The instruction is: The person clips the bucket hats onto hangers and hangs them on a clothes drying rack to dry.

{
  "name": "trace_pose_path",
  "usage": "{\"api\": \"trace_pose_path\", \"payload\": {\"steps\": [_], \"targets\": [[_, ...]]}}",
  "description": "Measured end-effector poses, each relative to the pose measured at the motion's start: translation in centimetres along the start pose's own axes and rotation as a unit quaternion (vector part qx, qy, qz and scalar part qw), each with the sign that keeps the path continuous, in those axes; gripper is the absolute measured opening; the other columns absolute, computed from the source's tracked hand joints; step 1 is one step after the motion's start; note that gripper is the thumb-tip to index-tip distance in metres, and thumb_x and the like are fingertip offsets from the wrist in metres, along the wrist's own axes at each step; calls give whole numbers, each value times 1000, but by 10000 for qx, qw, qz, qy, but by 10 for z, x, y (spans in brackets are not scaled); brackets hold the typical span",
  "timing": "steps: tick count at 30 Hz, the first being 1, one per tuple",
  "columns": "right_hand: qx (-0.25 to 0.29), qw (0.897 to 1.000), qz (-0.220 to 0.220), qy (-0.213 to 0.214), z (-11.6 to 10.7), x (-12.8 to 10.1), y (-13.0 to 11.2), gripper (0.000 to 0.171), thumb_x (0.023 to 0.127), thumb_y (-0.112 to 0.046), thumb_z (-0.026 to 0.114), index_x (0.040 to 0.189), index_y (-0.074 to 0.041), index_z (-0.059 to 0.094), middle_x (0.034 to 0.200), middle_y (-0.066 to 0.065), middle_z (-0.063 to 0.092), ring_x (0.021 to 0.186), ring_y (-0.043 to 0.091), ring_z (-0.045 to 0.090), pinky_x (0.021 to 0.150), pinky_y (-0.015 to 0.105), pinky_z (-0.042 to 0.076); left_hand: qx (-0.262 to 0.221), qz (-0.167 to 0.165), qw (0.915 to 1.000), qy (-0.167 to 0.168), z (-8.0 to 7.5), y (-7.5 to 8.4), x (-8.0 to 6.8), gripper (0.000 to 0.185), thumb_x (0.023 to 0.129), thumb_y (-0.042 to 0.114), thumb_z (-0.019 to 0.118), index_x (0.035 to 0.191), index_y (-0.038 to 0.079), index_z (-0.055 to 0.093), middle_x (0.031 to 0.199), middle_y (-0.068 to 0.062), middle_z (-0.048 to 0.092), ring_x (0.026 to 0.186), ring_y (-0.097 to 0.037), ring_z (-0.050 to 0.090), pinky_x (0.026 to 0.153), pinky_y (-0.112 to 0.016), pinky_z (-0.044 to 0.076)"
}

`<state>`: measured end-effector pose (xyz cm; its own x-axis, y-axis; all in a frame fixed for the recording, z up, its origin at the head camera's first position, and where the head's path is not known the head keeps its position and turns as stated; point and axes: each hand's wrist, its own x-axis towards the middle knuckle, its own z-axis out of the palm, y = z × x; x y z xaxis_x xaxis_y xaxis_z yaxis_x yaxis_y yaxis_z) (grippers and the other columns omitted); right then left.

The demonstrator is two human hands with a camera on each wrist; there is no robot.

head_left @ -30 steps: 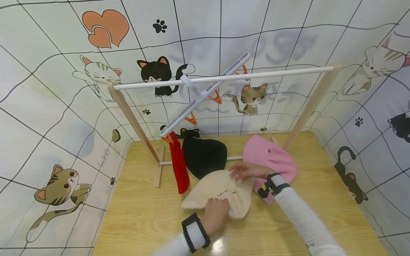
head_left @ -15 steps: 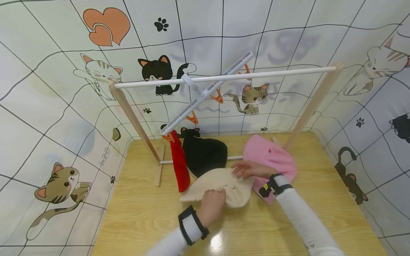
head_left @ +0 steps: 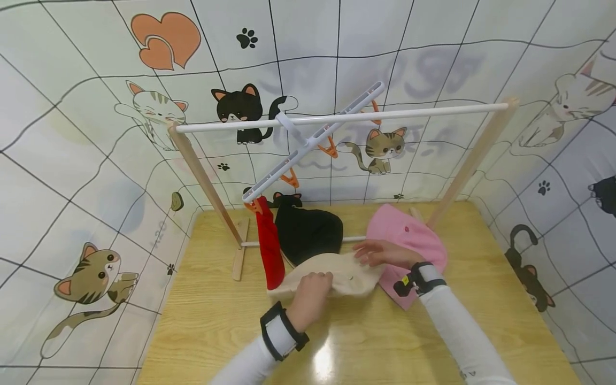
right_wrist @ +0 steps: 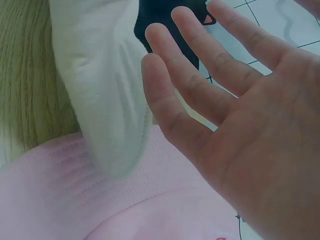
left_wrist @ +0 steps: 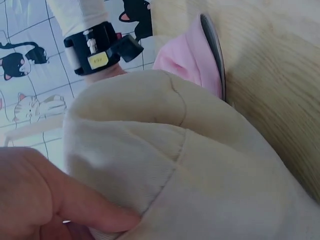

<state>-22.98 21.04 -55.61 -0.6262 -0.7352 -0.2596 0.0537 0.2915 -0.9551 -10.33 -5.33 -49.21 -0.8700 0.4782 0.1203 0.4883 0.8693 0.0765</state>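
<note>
A cream hat [head_left: 344, 278] lies on the wooden table [head_left: 202, 321] in the head view. My left hand [head_left: 314, 282] grips its near edge, fingers curled over the fabric; the left wrist view shows my thumb [left_wrist: 75, 205] pinching the cream hat [left_wrist: 200, 175]. The near edge is lifted and turned toward the back. My right hand [head_left: 369, 253] rests flat at the hat's far right edge, beside the pink hat [head_left: 409, 238]. In the right wrist view its fingers [right_wrist: 200, 95] are straight and hold nothing, above the cream hat [right_wrist: 100, 75] and the pink hat [right_wrist: 65, 200].
A black hat [head_left: 308, 232] lies behind the cream one. A red cloth [head_left: 269, 251] hangs from an orange clip on a white clip hanger [head_left: 313, 144]. The hanger hangs on a wooden rack's white rail [head_left: 409, 113]. Cat-print sheets wall in the table.
My left hand has moved away from me with the cream hat's near edge, so the hat looks shorter and bunched. The right hand has hardly moved.
</note>
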Motion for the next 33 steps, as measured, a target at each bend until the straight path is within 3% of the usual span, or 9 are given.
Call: {"api": "trace_pose_path", "payload": {"steps": [4,9,12,16,22,33], "targets": [[-36,10000,-57,-6,-3,-3,0,49,95,-6,56,142,-10,44,140,25,44,124,36,48,96,41,43,-501,-259,9982,206,-3,-6,6,25,71,-3,76,79,7,54,67,-6,56,63,-22,57,52,-29,44],[-9,10000,-48,57,-5,-5,0,48,96,-9,56,142,-9,43,140,25,44,125,32,48,96,42,43,-1214,-503,9898,552,-8,-18,13,23,74,-8,73,81,5,55,67,-7,56,62,-22,57,53,-28,43],[27,9999,-58,92,-7,-5,-2,49,95,-10,58,142,-9,43,140,24,45,125,29,48,97,44,41,-1318,-496,9869,785,-12,-24,17,20,76,-9,70,81,4,56,66,-8,56,61,-23,57,54,-31,45],[29,9998,-149,150,-9,-6,-2,48,95,-7,56,141,-8,44,138,19,48,124,30,49,97,44,42,-1080,-364,9886,983,-15,-30,19,22,74,-9,70,77,4,52,63,-9,53,60,-26,58,52,-33,46],[10,9995,-260,178,-11,-7,-3,46,96,0,52,141,-7,44,136,18,50,123,32,49,98,47,42,-1069,-376,9889,965,-21,-35,21,23,74,-9,70,77,4,52,63,-10,54,59,-26,57,52,-33,46],[-80,9990,-247,356,-14,-8,-6,48,97,-14,57,141,-1,42,139,17,48,126,29,46,98,44,42,-1532,-572,9831,823,-37,-42,28,14,83,-6,66,81,4,58,67,-9,59,62,-22,56,56,-31,45]]}}
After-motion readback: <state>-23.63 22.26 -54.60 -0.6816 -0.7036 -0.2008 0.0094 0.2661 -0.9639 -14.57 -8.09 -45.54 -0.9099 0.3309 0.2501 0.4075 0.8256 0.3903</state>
